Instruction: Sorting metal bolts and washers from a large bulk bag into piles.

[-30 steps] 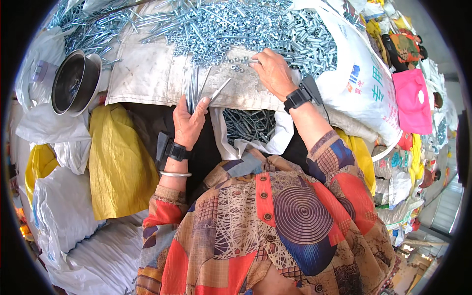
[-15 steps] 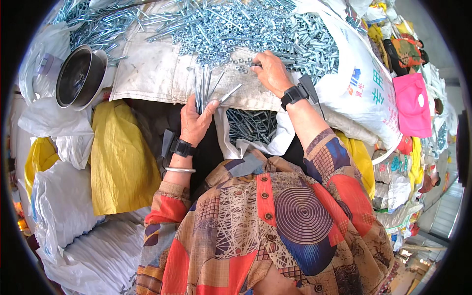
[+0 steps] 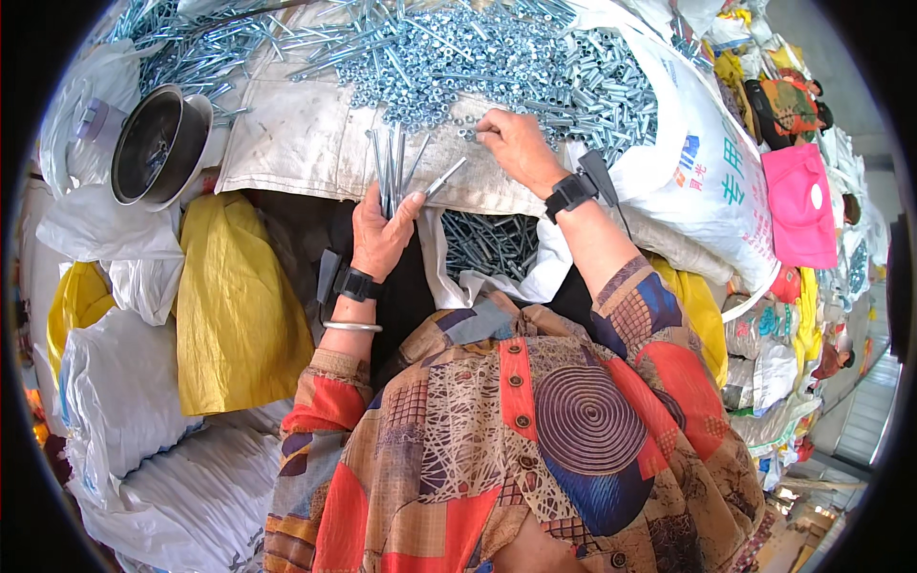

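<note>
My left hand (image 3: 379, 237) is closed around several thin metal rods (image 3: 390, 162) that stand up in a loose fan. Between its thumb and fingers, one rod with a wider sleeve (image 3: 445, 178) slants to the right. My right hand (image 3: 521, 148) is pinched just above the cloth-covered work surface (image 3: 296, 143), its fingertips next to a few loose nuts (image 3: 466, 132). What sits between those fingertips is too small to make out. Beyond the hands lies a heap of shiny nuts (image 3: 411, 81), with short metal sleeves (image 3: 611, 91) to its right.
Long rods (image 3: 196, 57) lie at the far left. A black bowl (image 3: 129, 162) rests at the left edge. Below the surface, a white bag (image 3: 435, 267) holds dark metal pieces (image 3: 489, 244). A yellow sack (image 3: 234, 315) hangs left; a white printed sack (image 3: 702, 181) and pink bag (image 3: 800, 205) are right.
My right hand has shifted slightly left and toward me, its fingertips drawn closer together. The sleeved rod in my left hand tilts slightly more upright.
</note>
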Tool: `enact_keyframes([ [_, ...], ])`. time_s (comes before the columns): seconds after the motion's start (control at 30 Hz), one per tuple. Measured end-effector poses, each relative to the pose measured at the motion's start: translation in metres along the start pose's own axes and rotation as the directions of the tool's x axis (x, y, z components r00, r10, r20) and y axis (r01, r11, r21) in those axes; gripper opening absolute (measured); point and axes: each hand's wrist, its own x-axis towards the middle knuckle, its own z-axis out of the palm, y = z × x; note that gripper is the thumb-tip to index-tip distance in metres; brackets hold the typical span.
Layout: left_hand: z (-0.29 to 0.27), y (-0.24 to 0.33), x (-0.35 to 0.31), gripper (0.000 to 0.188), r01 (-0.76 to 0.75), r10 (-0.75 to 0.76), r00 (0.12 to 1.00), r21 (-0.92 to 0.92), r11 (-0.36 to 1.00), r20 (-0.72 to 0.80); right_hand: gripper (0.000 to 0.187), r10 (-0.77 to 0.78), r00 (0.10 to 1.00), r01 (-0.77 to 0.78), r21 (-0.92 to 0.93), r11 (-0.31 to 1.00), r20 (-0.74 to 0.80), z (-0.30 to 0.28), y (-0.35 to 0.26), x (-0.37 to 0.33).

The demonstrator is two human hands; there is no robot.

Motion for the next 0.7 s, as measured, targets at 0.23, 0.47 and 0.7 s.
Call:
enact_keyframes([
  [0.23, 0.002, 0.008, -0.001, 0.026, 0.044, -0.045, 0.999, -0.044, 0.998, -0.01, 0.013, -0.197, 0.979, 0.183, -0.205, 0.962, -0.049, 0.009, 0.003, -0.004],
  [0.47, 0.006, -0.001, 0.003, 0.029, 0.012, -0.01, 0.999, 0.043, 0.999, -0.04, 0.013, -0.053, 0.994, 0.065, 0.133, 0.989, -0.092, 0.007, -0.01, -0.015],
  [0.7, 0.007, -0.005, 0.004, 0.036, -0.021, 0.029, 0.998, 0.158, 0.987, -0.049, 0.014, 0.096, 0.995, -0.093, 0.656, 0.749, 0.031, -0.001, -0.032, -0.038],
])
